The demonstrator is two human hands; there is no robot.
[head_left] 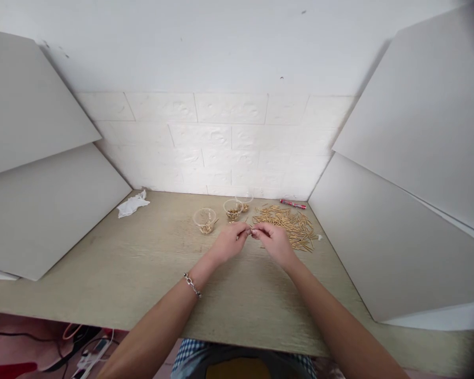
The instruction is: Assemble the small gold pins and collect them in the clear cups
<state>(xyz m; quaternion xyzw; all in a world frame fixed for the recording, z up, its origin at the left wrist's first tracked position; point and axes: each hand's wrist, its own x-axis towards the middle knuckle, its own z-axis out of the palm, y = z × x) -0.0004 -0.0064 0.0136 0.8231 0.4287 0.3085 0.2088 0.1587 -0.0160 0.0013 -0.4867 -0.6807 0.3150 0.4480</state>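
A small gold-coloured piece [251, 228] appears to be pinched between the nearly closed fingers of the left hand [229, 243] and right hand [276, 245], over the worktop [142, 273], beside the pile of slender gold rods [290, 223]. Its shape is mostly hidden. It is judged light, stiff and somewhat slippery, best gripped by its ends. Small parts [206, 228] are held in a clear cup [198, 223] beyond the left hand.
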